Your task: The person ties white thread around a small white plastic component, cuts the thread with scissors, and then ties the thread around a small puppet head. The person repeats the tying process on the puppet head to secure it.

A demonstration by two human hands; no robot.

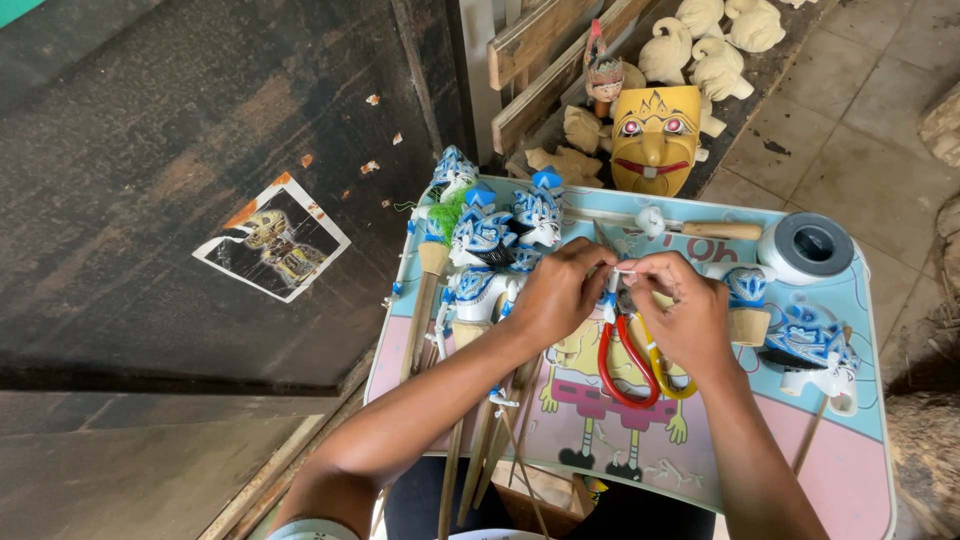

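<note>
Hands (625, 300) pinch tiny white piece (622, 272), mostly hidden.

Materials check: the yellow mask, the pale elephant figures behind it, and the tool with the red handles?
Yellow mask: likely carved wood, glossy yellow paint, red painted lips. Elephant figures: bare carved wood by the look, matte and pale, unpainted. Red-handled tool, below both hands: probably metal with a shiny plastic sleeve on each handle; its head is hidden.

A single head-worn camera is looking steeply down from close above, facing forward over the person's forearms onto a small cartoon-printed surface (860, 400); a dark wooden panel (200, 180) is filling the left of the frame, tiled floor (860, 110) the upper right.
</note>
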